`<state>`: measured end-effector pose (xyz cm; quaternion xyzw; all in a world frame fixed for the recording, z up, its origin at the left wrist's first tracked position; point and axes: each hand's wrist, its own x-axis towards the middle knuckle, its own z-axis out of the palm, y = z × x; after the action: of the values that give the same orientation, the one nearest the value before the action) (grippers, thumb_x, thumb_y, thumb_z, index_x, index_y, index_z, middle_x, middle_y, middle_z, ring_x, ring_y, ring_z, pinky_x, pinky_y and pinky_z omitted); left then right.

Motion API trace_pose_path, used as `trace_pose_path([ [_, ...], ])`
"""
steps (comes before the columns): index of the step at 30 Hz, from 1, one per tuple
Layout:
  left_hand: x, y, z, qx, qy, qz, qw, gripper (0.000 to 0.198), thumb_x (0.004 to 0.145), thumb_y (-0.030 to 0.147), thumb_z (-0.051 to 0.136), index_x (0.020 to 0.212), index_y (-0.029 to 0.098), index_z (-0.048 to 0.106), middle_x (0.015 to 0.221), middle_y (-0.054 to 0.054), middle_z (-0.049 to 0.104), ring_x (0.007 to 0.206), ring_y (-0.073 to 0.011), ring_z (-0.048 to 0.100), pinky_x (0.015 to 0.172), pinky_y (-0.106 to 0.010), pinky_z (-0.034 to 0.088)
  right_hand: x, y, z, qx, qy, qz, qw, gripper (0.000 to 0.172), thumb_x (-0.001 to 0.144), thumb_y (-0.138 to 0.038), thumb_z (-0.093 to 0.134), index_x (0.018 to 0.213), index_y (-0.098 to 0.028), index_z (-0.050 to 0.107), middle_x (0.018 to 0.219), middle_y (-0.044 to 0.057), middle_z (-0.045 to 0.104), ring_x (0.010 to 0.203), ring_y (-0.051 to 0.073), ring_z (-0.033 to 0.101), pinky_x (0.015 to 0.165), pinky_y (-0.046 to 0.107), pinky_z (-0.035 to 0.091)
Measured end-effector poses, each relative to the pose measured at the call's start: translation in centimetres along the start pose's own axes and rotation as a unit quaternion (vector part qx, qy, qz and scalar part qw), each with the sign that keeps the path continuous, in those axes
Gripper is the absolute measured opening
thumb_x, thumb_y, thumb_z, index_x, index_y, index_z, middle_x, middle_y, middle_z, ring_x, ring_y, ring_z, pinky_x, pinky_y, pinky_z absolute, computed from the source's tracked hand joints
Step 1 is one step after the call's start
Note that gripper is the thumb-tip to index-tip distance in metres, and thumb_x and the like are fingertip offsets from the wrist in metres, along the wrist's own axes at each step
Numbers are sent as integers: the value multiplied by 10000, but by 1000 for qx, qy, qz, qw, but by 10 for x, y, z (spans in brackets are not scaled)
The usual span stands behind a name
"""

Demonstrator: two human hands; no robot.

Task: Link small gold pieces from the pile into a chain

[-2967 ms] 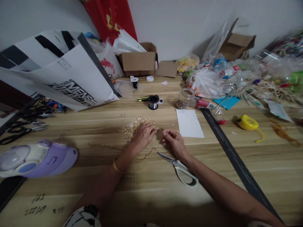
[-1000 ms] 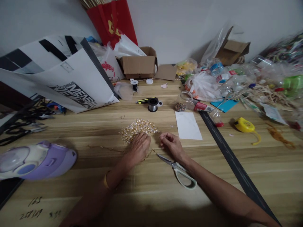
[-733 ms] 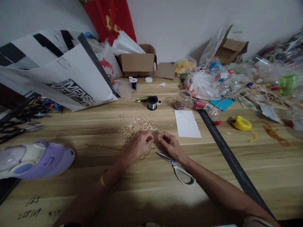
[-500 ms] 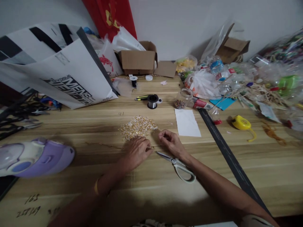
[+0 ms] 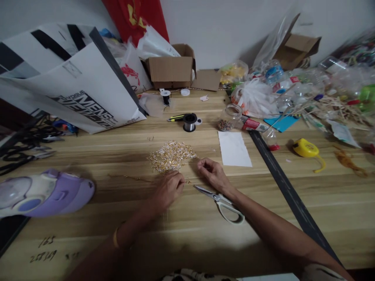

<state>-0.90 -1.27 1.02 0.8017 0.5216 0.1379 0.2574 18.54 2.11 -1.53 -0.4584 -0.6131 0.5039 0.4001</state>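
Note:
A heap of small gold and silver beads (image 5: 171, 156) lies on the wooden table (image 5: 187, 234). My left hand (image 5: 168, 189) rests just below the heap with its fingers curled over a thin gold beaded strand (image 5: 131, 178) that trails off to the left. My right hand (image 5: 212, 173) sits to the right of the heap, fingers pinched together on something too small to name. White-handled scissors (image 5: 224, 203) lie beside my right wrist.
A purple and white device (image 5: 43, 193) sits at the left. A wire spool (image 5: 190, 122), bead jar (image 5: 228, 119), white paper (image 5: 234, 148), black ruler strip (image 5: 290, 191), yellow tape measure (image 5: 306, 148), paper bag (image 5: 73, 82) and cardboard box (image 5: 172, 70) crowd the far side.
My left hand has drawn back from the bead heap toward me and now lies lower on the strand. My right hand has stayed almost in place, still pinched.

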Motion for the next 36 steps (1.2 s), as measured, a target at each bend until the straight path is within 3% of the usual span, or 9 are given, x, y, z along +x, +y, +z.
trace_pose_path([
  [2, 5, -6, 2, -119, 0, -56, 991, 75, 714, 117, 525, 668, 153, 573, 645, -10, 604, 599, -123, 529, 593, -240, 424, 1, 0, -1, 5, 10, -3, 1000, 186, 795, -344, 561, 753, -163, 539, 635, -13, 497, 578, 107, 434, 529, 223, 354],
  [6, 9, -13, 5, -314, -4, -159, 936, 92, 653, 203, 613, 626, 127, 570, 596, -17, 625, 500, -97, 526, 490, -206, 411, 2, 2, 0, 21, 17, -1, 1000, 188, 802, -345, 554, 766, -161, 538, 637, -10, 507, 571, 107, 439, 521, 224, 351],
  [9, 9, -15, 4, -395, -29, -185, 899, 186, 620, 274, 661, 621, 125, 551, 576, -15, 622, 475, -94, 537, 484, -212, 432, 1, 3, 1, 31, 15, -2, 999, 174, 809, -329, 546, 762, -162, 535, 626, -16, 493, 558, 104, 431, 518, 225, 343],
  [11, 8, -15, 3, -411, -33, -178, 893, 214, 608, 288, 678, 642, 126, 543, 562, 0, 603, 498, -99, 556, 517, -218, 449, 1, 4, 1, 33, 16, -5, 999, 160, 806, -315, 549, 761, -162, 539, 629, -18, 490, 564, 104, 435, 527, 226, 346],
  [15, 7, -18, 2, -363, -20, -143, 921, 178, 666, 275, 632, 716, 134, 536, 575, 21, 567, 518, -95, 538, 525, -212, 427, 1, 5, 1, 37, 24, -10, 999, 167, 799, -320, 551, 753, -160, 549, 633, -18, 493, 572, 104, 443, 529, 223, 348],
  [22, 0, -9, -8, -152, -5, -109, 982, 174, 830, 287, 438, 749, 167, 535, 584, 21, 552, 537, -123, 532, 552, -235, 389, 0, 2, 1, 47, 15, -21, 999, 141, 793, -296, 548, 753, -160, 550, 633, -21, 485, 574, 100, 435, 536, 217, 347],
  [26, -4, -2, -18, -95, -29, -106, 989, 307, 878, 335, 360, 658, 178, 505, 584, 8, 563, 549, -133, 535, 569, -244, 377, -1, 1, 1, 55, 10, -29, 998, 141, 797, -298, 545, 754, -164, 555, 640, -17, 491, 586, 104, 443, 534, 216, 346],
  [36, 0, 1, -22, -106, -69, -124, 984, 372, 855, 375, 375, 591, 156, 520, 530, 4, 539, 515, -127, 505, 539, -236, 344, -2, -1, 1, 53, 8, -37, 998, 154, 811, -306, 534, 764, -161, 555, 646, -19, 478, 587, 102, 427, 541, 218, 334],
])
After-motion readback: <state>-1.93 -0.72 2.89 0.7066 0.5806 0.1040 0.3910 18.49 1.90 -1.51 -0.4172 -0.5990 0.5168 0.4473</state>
